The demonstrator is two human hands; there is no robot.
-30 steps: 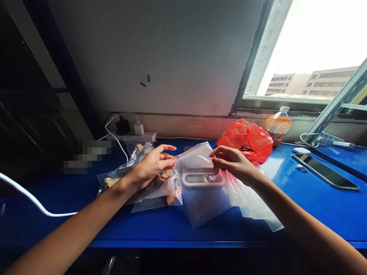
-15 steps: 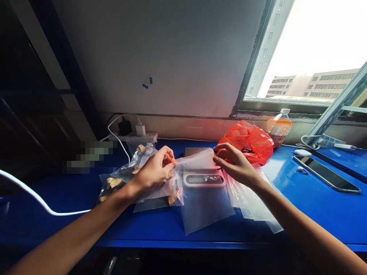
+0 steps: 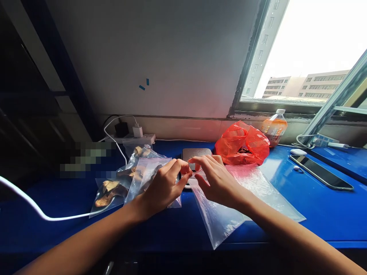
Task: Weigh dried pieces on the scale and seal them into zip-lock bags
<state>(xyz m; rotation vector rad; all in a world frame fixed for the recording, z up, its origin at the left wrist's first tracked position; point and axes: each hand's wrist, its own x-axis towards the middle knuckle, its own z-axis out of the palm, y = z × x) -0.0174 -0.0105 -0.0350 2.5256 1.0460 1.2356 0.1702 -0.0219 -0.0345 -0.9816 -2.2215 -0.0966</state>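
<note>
My left hand (image 3: 169, 181) pinches the top corner of a clear plastic bag (image 3: 219, 225) between thumb and fingertips. The bag looks flat and slants down to the right, toward the table's front edge. Close by, my right hand (image 3: 219, 181) has its fingers curved and its thumb apart, its tips almost meeting the left fingertips. Behind both hands sits a small scale with a grey top (image 3: 196, 153), partly covered by them. Left of my left hand lie clear bags holding brown dried pieces (image 3: 111, 191). More flat clear bags (image 3: 269, 194) spread under and beyond my right forearm.
A red plastic bag (image 3: 242, 141) with dark contents stands behind my right hand, next to a bottle of orange drink (image 3: 275, 128). A phone (image 3: 321, 172) and a white earbud (image 3: 298, 169) lie at right. A white cable (image 3: 37, 208) crosses the left side, near a power strip (image 3: 147, 138).
Both hands have come together over the front of the scale. My right hand moved left and its fingers have spread. The bag sheet that covered the scale no longer lies across it.
</note>
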